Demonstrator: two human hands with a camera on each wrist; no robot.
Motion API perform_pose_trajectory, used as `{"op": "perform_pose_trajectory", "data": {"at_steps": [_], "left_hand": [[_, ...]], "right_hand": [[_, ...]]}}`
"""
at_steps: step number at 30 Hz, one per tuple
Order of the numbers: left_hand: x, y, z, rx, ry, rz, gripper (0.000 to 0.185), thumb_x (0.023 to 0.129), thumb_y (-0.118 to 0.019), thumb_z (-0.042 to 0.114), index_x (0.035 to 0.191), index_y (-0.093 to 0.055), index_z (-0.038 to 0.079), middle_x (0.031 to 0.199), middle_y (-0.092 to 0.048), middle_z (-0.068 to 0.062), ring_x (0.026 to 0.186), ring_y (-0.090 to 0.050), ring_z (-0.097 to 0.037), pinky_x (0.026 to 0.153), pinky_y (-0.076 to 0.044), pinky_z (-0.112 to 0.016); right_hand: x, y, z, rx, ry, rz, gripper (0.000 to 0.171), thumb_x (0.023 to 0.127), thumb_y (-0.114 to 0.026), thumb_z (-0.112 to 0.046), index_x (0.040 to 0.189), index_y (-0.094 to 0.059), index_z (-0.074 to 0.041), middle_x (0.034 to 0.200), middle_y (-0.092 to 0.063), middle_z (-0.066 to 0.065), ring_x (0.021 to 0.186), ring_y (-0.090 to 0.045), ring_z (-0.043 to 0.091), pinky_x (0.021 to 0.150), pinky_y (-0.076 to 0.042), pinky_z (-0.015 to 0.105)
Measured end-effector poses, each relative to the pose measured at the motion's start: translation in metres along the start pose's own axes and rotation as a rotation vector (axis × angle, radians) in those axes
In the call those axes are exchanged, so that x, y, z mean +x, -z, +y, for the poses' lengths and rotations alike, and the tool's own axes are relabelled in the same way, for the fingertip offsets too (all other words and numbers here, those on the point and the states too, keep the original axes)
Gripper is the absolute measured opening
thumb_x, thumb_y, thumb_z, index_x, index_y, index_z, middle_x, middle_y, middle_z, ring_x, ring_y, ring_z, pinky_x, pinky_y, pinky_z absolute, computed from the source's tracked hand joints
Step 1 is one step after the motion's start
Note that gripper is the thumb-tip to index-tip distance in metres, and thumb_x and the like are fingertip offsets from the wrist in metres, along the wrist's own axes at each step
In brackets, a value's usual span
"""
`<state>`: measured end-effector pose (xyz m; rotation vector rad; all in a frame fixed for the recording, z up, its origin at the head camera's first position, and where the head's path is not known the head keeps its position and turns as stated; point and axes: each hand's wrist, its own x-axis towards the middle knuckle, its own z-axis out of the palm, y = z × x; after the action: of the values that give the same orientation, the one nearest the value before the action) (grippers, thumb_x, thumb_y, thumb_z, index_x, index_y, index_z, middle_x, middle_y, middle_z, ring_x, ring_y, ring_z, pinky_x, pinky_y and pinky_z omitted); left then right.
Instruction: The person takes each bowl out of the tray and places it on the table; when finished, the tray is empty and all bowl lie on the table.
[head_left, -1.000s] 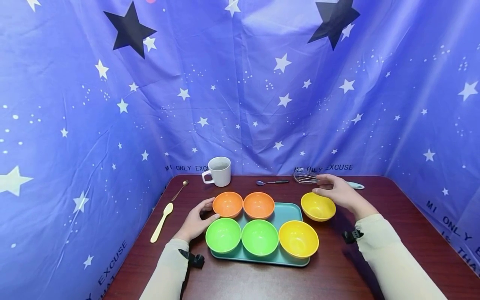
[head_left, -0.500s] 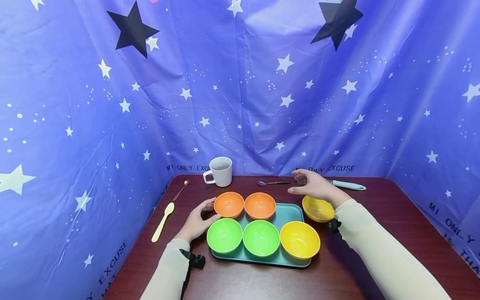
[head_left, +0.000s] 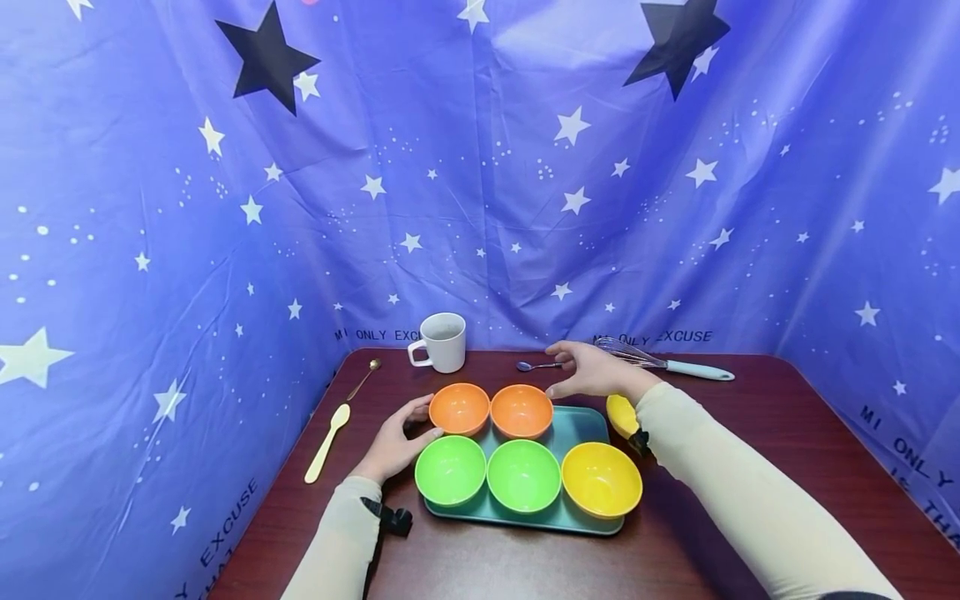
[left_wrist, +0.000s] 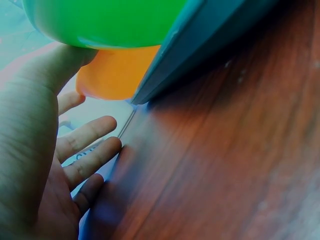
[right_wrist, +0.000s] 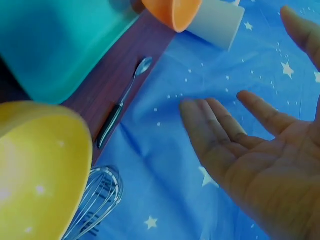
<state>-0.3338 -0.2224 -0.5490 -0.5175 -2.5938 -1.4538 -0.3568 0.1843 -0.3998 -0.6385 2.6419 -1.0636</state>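
Observation:
Two orange bowls, a left one (head_left: 459,410) and a right one (head_left: 522,412), form the back row on a teal tray (head_left: 581,425). In front of them are two green bowls (head_left: 451,471) and a yellow bowl (head_left: 602,480). My left hand (head_left: 393,446) lies at the tray's left side; its thumb is right at the nearest green bowl and its index finger by the left orange bowl, the other fingers spread. Fingers extended, my right hand (head_left: 596,372) reaches over to the right orange bowl's rim. A second yellow bowl (head_left: 621,415), right of the tray, is partly hidden by my right sleeve.
A white mug (head_left: 442,342) stands at the back left. Behind the tray lie a small dark-handled spoon (right_wrist: 115,112) and a whisk (head_left: 697,370). On the left are a small gold spoon (head_left: 364,379) and a cream spoon (head_left: 327,443). A blue starry cloth (head_left: 480,208) surrounds the table.
My right hand has moved left, from the yellow bowl beside the tray to the right orange bowl's rim. The left hand stays in place and the bowls have not moved.

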Motion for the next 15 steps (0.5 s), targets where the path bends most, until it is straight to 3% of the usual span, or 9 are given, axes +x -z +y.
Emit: {"op": "perform_pose_trajectory", "data": {"at_steps": [10,15], "left_hand": [[0.0,0.0,0.002,0.001,0.023,-0.001,0.064,0.091,-0.083,0.043,0.149,-0.055,0.037,0.127,-0.068,0.006,0.119,-0.06,-0.017,0.108,-0.045,-0.048],[0.0,0.001,0.002,0.008,0.019,-0.002,0.064,0.091,-0.083,0.043,0.149,-0.055,0.037,0.127,-0.068,0.006,0.118,-0.06,-0.017,0.107,-0.045,-0.048]], "right_hand": [[0.018,-0.02,-0.019,-0.089,0.019,-0.116,0.087,0.079,-0.093,-0.026,0.152,-0.05,-0.008,0.147,-0.054,0.018,0.136,-0.05,0.04,0.112,-0.043,0.054],[0.025,-0.035,-0.025,-0.117,-0.01,-0.164,0.092,0.076,-0.095,-0.029,0.154,-0.049,-0.01,0.148,-0.051,0.023,0.139,-0.046,0.043,0.113,-0.041,0.055]]}}
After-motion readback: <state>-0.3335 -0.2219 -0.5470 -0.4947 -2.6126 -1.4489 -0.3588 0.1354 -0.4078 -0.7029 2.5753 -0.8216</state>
